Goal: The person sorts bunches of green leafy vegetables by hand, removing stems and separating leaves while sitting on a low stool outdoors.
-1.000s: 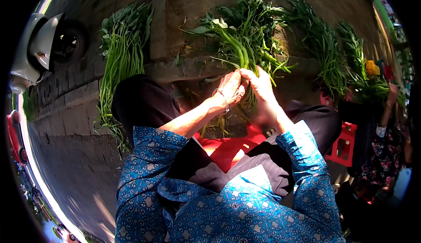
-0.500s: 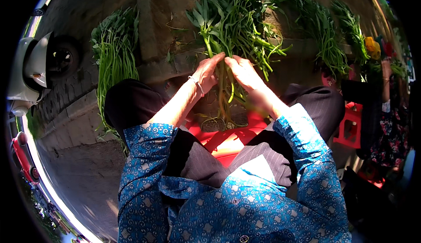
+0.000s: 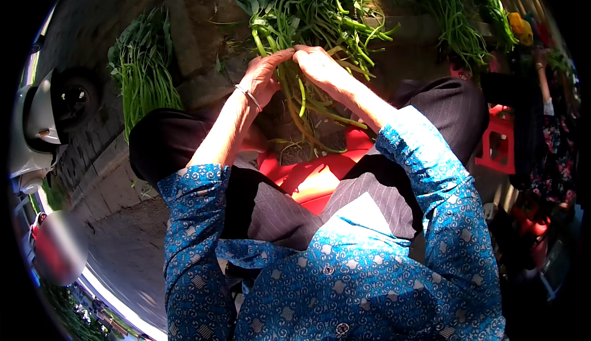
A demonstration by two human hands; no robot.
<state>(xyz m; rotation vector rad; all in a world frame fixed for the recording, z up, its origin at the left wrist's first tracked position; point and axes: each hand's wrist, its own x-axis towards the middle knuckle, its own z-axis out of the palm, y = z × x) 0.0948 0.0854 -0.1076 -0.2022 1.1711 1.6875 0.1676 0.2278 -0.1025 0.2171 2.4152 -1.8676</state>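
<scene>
Several long green stalks of water spinach lie in a leafy heap ahead of my knees, leaves pointing away and stem ends hanging toward me. My left hand closes around the stems from the left. From the right, my right hand curls over the same stems, its fingertips meeting those of the left above the bundle. Palms and the undersides of the fingers are hidden. Below the hands, loose stem ends and yellowish stalks trail down to a red plastic surface between my legs.
Another bundle of greens leans at the left, beside a parked vehicle's wheel. More bundles lie at the far right. A red plastic stool stands right of my knee, near another person's floral clothing. A concrete ledge runs behind.
The whole view has shifted, so the greens and both hands sit higher and farther left. Both hands stay closed on the stems. A blurred patch covers something red at the left.
</scene>
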